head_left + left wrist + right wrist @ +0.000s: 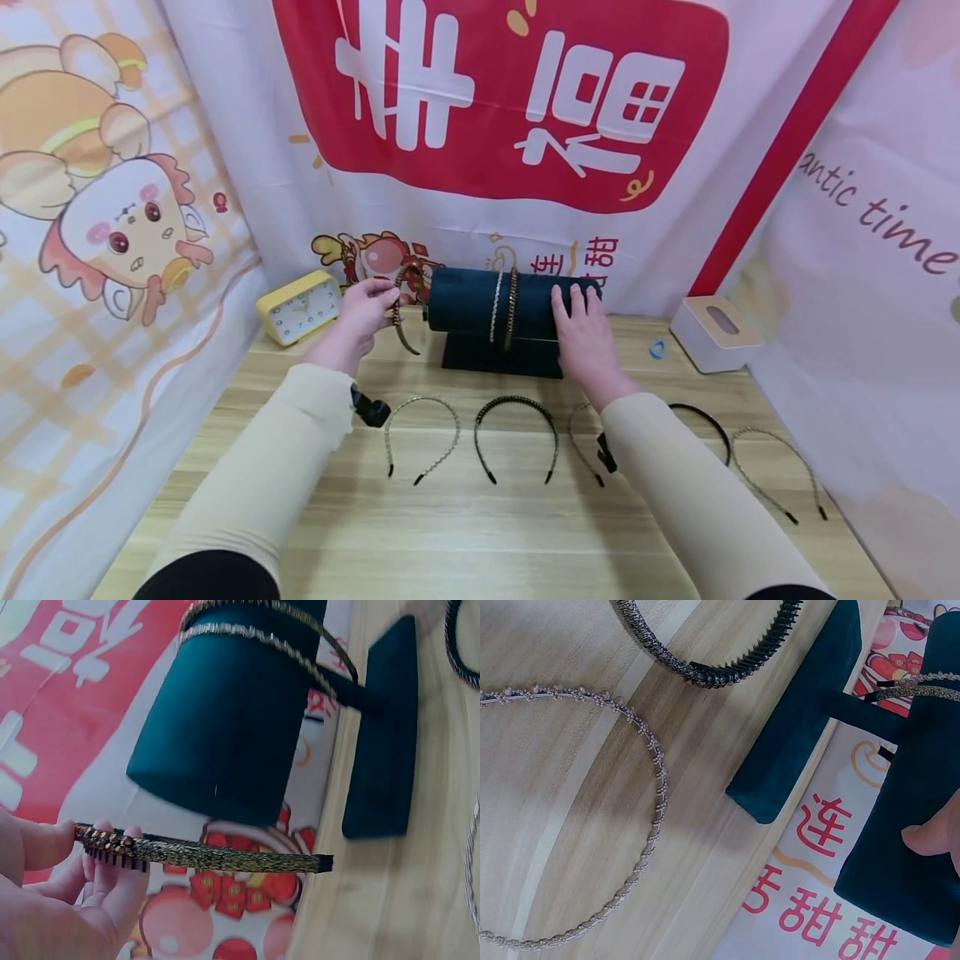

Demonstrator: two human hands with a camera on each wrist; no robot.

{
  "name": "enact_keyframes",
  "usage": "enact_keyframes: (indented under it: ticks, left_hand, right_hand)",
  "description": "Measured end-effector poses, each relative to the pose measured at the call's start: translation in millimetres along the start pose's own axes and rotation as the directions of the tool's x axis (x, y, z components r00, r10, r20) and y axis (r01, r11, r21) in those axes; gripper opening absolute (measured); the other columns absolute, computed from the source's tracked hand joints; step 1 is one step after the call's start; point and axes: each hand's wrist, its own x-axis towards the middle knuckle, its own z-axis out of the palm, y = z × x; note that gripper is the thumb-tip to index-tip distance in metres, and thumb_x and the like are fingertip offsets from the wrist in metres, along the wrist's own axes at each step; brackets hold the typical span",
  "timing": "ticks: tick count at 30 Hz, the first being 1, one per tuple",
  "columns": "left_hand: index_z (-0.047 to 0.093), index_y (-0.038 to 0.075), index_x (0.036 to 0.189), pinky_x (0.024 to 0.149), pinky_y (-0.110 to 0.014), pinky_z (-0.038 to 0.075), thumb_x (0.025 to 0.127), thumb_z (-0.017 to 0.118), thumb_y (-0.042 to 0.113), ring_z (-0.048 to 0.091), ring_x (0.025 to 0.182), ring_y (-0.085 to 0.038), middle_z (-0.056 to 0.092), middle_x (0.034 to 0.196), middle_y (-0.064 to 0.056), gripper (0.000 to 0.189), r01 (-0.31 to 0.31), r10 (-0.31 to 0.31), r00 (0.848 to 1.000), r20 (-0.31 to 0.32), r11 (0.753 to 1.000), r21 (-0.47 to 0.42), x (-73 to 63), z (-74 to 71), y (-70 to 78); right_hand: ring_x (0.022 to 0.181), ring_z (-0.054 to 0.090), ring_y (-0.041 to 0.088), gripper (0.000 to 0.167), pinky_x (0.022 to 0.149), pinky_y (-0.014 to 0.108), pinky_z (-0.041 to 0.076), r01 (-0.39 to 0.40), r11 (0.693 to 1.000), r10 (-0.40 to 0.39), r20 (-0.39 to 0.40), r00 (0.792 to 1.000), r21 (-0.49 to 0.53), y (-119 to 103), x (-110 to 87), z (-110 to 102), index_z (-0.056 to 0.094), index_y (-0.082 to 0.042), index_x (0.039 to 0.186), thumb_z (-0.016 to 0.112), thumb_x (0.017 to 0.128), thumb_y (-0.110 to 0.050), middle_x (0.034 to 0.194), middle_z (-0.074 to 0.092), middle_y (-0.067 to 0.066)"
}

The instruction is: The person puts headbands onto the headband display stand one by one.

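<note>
My left hand [363,312] pinches a narrow headband [217,857] with bronze beads and small comb teeth, between thumb and fingers. It hangs just off the left end of a dark teal padded roll stand [465,302], its black tip free. Two headbands sit over the roll: a silver one [496,308] and a bronze-gold one [512,310], side by side near the middle. On the roll's right end rests my right hand [587,342], fingers extended over it. The right wrist view shows its thumb [930,832] against the fabric.
On the wooden table lie a pale headband [422,400], a black beaded one [515,400], a black one [712,418] and another pale one [780,437]; one more is partly behind my right arm. A yellow clock [300,308], blue clip [657,348] and tissue box [708,337] stand around.
</note>
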Motion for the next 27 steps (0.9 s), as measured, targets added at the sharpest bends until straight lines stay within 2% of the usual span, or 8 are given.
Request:
enact_keyframes:
  ticks: [3, 8, 12, 18, 21, 23, 27]
  left_hand:
    - [0.048, -0.007, 0.134, 0.093, -0.041, 0.052, 0.102, 0.053, 0.007, 0.057, 0.094, -0.015, 0.053, 0.107, -0.007, 0.035, -0.011, 0.011, 0.999, -0.032, 1.0, -0.008, 0.3, 15.6, 4.1]
    - [0.051, -0.009, 0.13, 0.083, -0.036, 0.056, 0.101, 0.053, 0.005, 0.057, 0.094, -0.02, 0.053, 0.108, -0.012, 0.031, -0.05, 0.048, 0.997, -0.055, 0.998, -0.04, 1.5, 39.5, 6.0]
    - [0.051, -0.011, 0.127, 0.074, -0.033, 0.058, 0.101, 0.053, 0.001, 0.06, 0.091, -0.023, 0.056, 0.109, -0.019, 0.029, -0.089, 0.085, 0.995, -0.045, 0.992, -0.086, 3.5, 55.0, 4.4]
    - [0.052, -0.01, 0.126, 0.071, -0.029, 0.058, 0.101, 0.053, 0.002, 0.061, 0.09, -0.022, 0.058, 0.11, -0.021, 0.028, -0.099, 0.099, 0.995, -0.007, 0.993, -0.064, 6.2, 73.5, -0.3]
    - [0.056, -0.01, 0.123, 0.075, -0.03, 0.056, 0.1, 0.056, 0.004, 0.061, 0.091, -0.023, 0.06, 0.105, -0.019, 0.026, -0.127, 0.129, 0.991, -0.023, 0.991, 0.049, 5.3, 82.2, -2.7]
    - [0.059, -0.007, 0.12, 0.079, -0.032, 0.054, 0.099, 0.06, 0.007, 0.061, 0.091, -0.024, 0.062, 0.102, -0.017, 0.025, -0.166, 0.175, 0.984, -0.039, 0.971, 0.174, 3.3, 87.2, -3.7]
    - [0.06, 0.0, 0.117, 0.084, -0.039, 0.05, 0.096, 0.065, 0.012, 0.062, 0.093, -0.027, 0.066, 0.099, -0.015, 0.025, -0.242, 0.281, 0.959, -0.036, 0.877, 0.416, -3.0, 94.2, -3.7]
  right_hand:
    - [0.139, 0.018, 0.053, 0.109, 0.117, 0.054, 0.015, -0.005, 1.0, 0.005, 0.001, 1.0, 0.001, 0, -0.1, 1, 0.016, -0.005, 0.157, 0.086, 0.075, -0.023, 0.153, 0.021, 0.032]
    - [0.139, 0.018, 0.052, 0.107, 0.117, 0.054, 0.016, -0.009, 1.0, 0.009, 0.003, 1.0, -0.001, -1, -1.0, 1, 0.016, -0.005, 0.157, 0.085, 0.077, -0.022, 0.154, 0.021, 0.031]
    - [0.14, 0.017, 0.052, 0.104, 0.118, 0.053, 0.014, -0.01, 1.0, 0.01, 0.01, 1.0, -0.007, -1, -0.7, -1, 0.015, -0.005, 0.157, 0.082, 0.079, -0.021, 0.155, 0.02, 0.031]
    - [0.14, 0.017, 0.052, 0.103, 0.118, 0.052, 0.013, -0.007, 1.0, 0.007, 0.02, 1.0, -0.028, -2, 0.7, -3, 0.015, -0.006, 0.157, 0.081, 0.08, -0.022, 0.154, 0.021, 0.031]
    - [0.14, 0.018, 0.052, 0.104, 0.118, 0.052, 0.013, -0.004, 1.0, 0.005, 0.025, 1.0, -0.031, -2, 0.9, -4, 0.015, -0.005, 0.157, 0.082, 0.079, -0.023, 0.154, 0.021, 0.031]
    - [0.14, 0.017, 0.052, 0.105, 0.118, 0.053, 0.013, -0.007, 1.0, 0.007, 0.027, 1.0, -0.026, -3, 1.1, -4, 0.015, -0.005, 0.157, 0.082, 0.079, -0.024, 0.154, 0.021, 0.031]
    - [0.14, 0.017, 0.052, 0.107, 0.118, 0.053, 0.012, -0.012, 1.0, 0.013, 0.025, 1.0, -0.018, -2, 1.3, -3, 0.015, -0.005, 0.157, 0.084, 0.078, -0.024, 0.154, 0.02, 0.032]
